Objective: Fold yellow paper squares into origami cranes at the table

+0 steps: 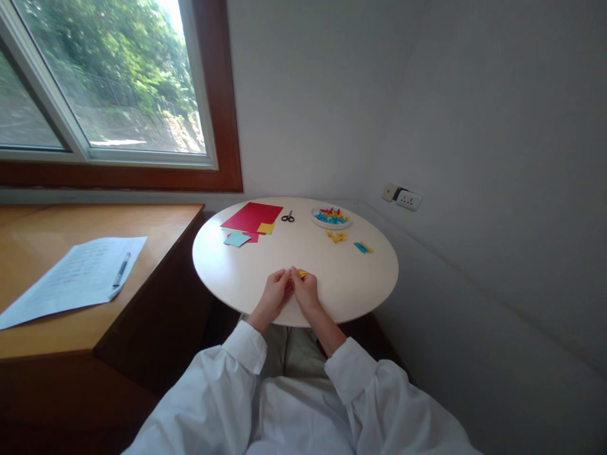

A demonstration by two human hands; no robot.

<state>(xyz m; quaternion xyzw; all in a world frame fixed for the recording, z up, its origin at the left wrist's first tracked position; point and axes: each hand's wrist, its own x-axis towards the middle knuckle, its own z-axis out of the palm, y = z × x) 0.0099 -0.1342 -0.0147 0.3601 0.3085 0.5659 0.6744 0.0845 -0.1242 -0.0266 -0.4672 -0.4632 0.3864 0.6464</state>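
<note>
Close together over the near edge of the round white table (pixel 253 275), both of my hands are closed. A small folded piece of yellow paper (pixel 302 273) shows at the fingertips. My left hand (pixel 276 291) pinches it from the left, while my right hand (pixel 306 292) grips it from the right. Much of the paper is hidden by the fingers. Beyond my hands lie several folded yellow paper pieces (pixel 336 236). Farther right are blue folded strips (pixel 363 247) with some yellow ones.
At the table's back left lie a red sheet (pixel 251 216), a yellow square (pixel 265 228) and a light blue square (pixel 237 239). Black-handled scissors (pixel 288 218) and a white plate (pixel 348 224) of coloured folded pieces stand farther back. A wooden desk (pixel 175 221) holds written paper (pixel 71 278) and a pen (pixel 122 270).
</note>
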